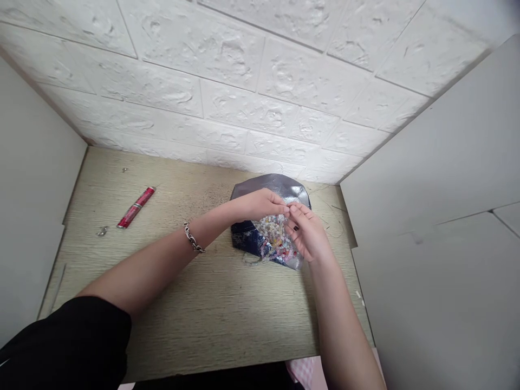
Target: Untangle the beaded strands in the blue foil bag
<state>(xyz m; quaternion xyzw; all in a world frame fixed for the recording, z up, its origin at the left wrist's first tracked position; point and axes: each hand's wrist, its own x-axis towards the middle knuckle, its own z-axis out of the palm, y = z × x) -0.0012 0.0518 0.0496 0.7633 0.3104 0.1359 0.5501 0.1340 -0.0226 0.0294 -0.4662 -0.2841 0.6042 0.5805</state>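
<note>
My left hand (266, 203) reaches in from the left, a chain bracelet (193, 238) round its wrist. Its thumb and fingers are pinched together and meet the fingertips of my right hand (306, 230). Both pinches close on something too small to make out. Just below them lies a silver-lined bag (266, 187) with a dark blue outside, spread open on the tabletop. A heap of small mixed beads (273, 230), white, yellow, pink and red, fills its middle. My hands hide part of the heap. A small dark spot shows near my right fingers.
To the left on the wooden table (211, 314) lies a red tube-shaped packet (136, 207). Small shiny metal pieces (102, 231) rest near it. A white brick-patterned wall (227, 103) stands behind, with pale panels (439, 189) at both sides. Thin threads (331, 225) lie at the right.
</note>
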